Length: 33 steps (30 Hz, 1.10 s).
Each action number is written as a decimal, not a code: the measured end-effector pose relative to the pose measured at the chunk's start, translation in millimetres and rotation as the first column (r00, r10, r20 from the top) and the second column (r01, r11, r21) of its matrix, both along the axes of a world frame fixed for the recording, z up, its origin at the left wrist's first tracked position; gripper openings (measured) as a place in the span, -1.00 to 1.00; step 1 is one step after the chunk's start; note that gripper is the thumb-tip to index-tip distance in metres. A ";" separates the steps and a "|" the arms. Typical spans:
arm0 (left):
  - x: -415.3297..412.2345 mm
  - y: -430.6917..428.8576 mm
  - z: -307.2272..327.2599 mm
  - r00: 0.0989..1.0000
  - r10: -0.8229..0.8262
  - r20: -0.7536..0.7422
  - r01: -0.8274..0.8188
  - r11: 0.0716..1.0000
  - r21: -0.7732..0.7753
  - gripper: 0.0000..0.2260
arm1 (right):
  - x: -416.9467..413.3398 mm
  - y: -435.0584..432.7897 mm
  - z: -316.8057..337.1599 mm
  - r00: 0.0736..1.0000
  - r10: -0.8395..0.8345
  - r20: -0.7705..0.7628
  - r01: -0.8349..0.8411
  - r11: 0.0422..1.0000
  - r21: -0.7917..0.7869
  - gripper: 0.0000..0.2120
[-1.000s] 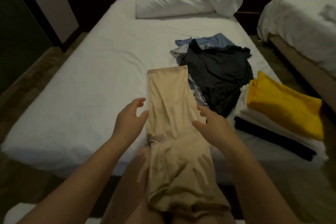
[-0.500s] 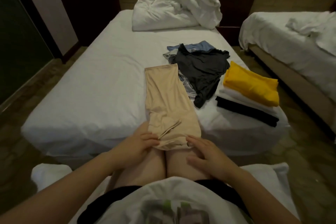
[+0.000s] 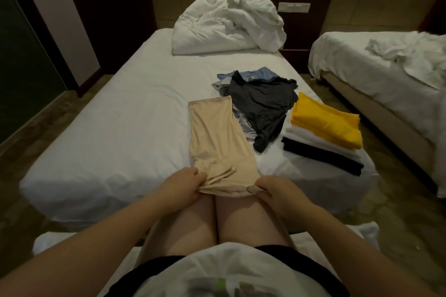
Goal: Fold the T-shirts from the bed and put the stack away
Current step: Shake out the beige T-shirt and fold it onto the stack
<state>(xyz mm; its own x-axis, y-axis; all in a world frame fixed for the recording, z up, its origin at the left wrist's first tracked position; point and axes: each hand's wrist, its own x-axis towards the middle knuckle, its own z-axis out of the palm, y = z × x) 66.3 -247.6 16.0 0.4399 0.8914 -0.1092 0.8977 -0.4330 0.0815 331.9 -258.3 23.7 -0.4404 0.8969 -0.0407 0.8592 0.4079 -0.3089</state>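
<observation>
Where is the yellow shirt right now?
In the head view, the yellow shirt lies on top of the folded stack near the front right corner of the bed, just right of the crumpled dark grey shirt.

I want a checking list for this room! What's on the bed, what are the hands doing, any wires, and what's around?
Surface: white-sheeted bed, sheet smooth where bare.
Job's things: long beige T-shirt, folded narrow, lying from the near bed edge inward; dark grey crumpled shirt over a blue garment, both unfolded; folded stack, yellow on top, white and black below.
Clutter: rumpled white duvet heap at the bed's far end.
Hands: left hand and right hand each grip the beige T-shirt's near end.
Cables: nothing seen.
Surroundings: second white bed to the right; wall switch plate behind.
</observation>
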 end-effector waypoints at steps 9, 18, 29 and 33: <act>-7.2 -11.7 18.8 0.983 -0.166 -0.079 0.162 0.985 -0.058 -0.82 | 5.8 -11.3 2.8 0.988 -0.023 -0.155 0.082 0.919 0.386 -0.80; -22.3 -4.4 19.1 0.951 -0.082 0.297 0.153 0.962 -0.225 -0.51 | 4.3 -10.9 4.3 0.952 0.024 -0.306 0.060 0.963 0.262 -0.67; -26.7 105.7 10.3 0.390 0.806 0.446 0.053 0.464 -0.884 -0.65 | -14.1 134.4 -1.6 0.830 -0.232 -0.506 0.328 0.938 0.109 -0.87; -40.8 179.8 24.4 0.324 0.872 0.368 0.246 0.297 -0.922 -0.44 | -34.6 220.9 -0.9 0.777 -0.277 -0.565 0.402 0.909 0.107 -0.86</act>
<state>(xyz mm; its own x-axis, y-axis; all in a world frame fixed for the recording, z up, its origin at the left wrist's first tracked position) 25.5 -67.9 40.5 0.4619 0.6060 -0.6477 0.1100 0.6854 0.7198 297.2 -37.4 22.7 -0.0015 0.9502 0.3117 0.6818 0.2290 -0.6948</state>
